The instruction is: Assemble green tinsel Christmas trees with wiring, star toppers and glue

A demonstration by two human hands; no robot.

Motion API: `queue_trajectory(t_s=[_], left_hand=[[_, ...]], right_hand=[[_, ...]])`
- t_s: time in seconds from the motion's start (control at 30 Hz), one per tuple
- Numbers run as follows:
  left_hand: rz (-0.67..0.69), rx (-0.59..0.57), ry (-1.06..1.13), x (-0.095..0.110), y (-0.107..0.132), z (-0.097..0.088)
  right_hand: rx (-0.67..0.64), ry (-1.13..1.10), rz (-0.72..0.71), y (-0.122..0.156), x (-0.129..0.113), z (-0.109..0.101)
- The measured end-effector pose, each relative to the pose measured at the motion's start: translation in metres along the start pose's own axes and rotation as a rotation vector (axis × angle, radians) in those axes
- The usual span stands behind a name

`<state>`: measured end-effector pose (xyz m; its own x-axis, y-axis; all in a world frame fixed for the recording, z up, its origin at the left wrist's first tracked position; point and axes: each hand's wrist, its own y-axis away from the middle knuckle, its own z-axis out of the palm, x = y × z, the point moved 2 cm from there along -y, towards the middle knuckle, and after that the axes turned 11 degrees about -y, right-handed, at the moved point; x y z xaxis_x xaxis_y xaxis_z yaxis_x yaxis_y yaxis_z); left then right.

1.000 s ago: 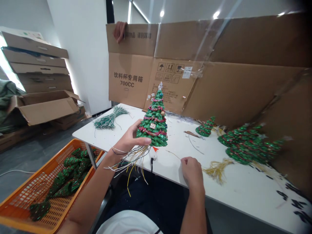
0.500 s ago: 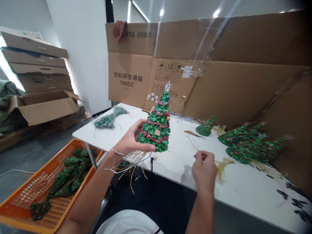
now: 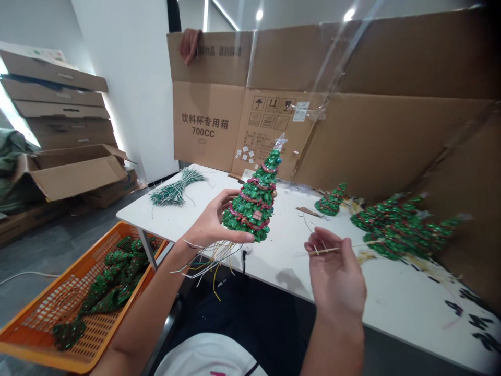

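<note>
Just now the right hand (image 3: 336, 274) has risen off the surface (image 3: 376, 303) and turned its palm up toward the head view. It stands half open, fingers loosely spread, with thin pale wires (image 3: 326, 250) caught between thumb and forefinger, well apart from anything else. The left hand (image 3: 216, 223) stays curled around the lower part of a glittery green Christmas tree (image 3: 253, 202), which it holds up over the near edge of the surface, leaning to the right. A spray of white and yellow wires (image 3: 213, 259) hangs from the tree's base, just below that hand.

In this single head view, a bundle of green-sheathed wires (image 3: 177, 192) lies at the far left of the surface. A small standing tree (image 3: 332, 202) sits farther right, beside a tan strip (image 3: 309, 211), and larger glittery trees (image 3: 399, 227) lie at the right. Near left, an orange plastic basket (image 3: 58, 282) holds green glittery cones (image 3: 105, 282). Flattened cardboard (image 3: 207, 125) stands along the far edge.
</note>
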<state>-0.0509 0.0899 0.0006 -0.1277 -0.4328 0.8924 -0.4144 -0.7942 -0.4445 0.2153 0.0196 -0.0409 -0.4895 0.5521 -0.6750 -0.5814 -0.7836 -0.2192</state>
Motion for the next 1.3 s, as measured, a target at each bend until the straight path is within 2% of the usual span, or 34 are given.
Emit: queue_trajectory(t_s=[0.07, 0.17, 0.3, 0.47, 0.6, 0.77, 0.9, 1.07, 1.3], left_hand=[[0.008, 0.01, -0.028, 0.0, 0.0, 0.0], [0.005, 0.013, -0.039, -0.001, 0.0, -0.001], [0.005, 0.02, -0.037, -0.003, -0.001, 0.0], [0.008, 0.011, -0.037, -0.002, -0.001, 0.0], [-0.003, 0.004, -0.027, -0.001, -0.001, 0.001], [-0.009, 0.001, -0.022, -0.002, -0.001, 0.003], [-0.011, -0.009, -0.019, -0.003, -0.001, 0.004], [-0.02, -0.029, -0.022, -0.001, 0.0, 0.007], [-0.025, -0.048, -0.013, -0.002, 0.0, 0.008]], right_hand=[[-0.031, 0.064, -0.068, 0.002, -0.001, 0.002], [-0.071, 0.274, -0.13, 0.006, -0.002, 0.003], [-0.086, 0.489, -0.066, 0.011, -0.002, 0.004], [-0.184, 0.39, 0.018, 0.02, -0.003, 0.015], [-0.225, 0.268, 0.015, 0.026, -0.01, 0.022], [-0.248, 0.197, -0.112, 0.035, -0.019, 0.03], [-0.33, 0.179, -0.223, 0.047, -0.021, 0.04], [-0.418, 0.171, -0.281, 0.058, -0.016, 0.05], [-0.441, 0.207, -0.35, 0.065, -0.016, 0.057]])
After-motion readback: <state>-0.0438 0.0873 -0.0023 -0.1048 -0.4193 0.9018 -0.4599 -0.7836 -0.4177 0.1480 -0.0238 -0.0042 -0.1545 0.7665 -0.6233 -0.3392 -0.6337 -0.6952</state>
